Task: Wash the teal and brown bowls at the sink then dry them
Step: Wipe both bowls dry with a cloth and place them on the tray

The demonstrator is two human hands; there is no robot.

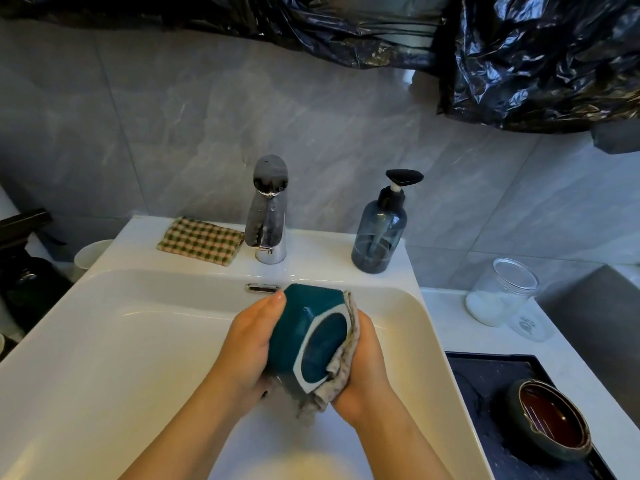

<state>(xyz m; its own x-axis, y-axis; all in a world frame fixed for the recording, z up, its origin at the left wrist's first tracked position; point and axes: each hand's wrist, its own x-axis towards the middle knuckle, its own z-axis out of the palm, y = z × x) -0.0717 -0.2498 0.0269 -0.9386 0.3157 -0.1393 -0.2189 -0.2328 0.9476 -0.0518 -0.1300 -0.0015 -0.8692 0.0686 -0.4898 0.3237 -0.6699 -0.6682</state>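
Over the white sink (pixel 114 327) I hold the teal bowl (pixel 298 327) tipped on its side, its white-ringed base facing me. My left hand (pixel 247 344) grips the bowl's left wall. My right hand (pixel 362 368) presses a grey cloth (pixel 341 372) against the bowl's right side and underside; the cloth hangs down below the bowl. The brown bowl (pixel 549 419) sits upright on a dark mat (pixel 491 375) on the counter at the lower right, apart from both hands.
A chrome tap (pixel 268 209) stands behind the basin, with a folded checked cloth (pixel 201 241) to its left and a grey soap dispenser (pixel 379 230) to its right. A clear jar (pixel 502 291) stands on the right counter. Black plastic sheeting (pixel 519 53) hangs above.
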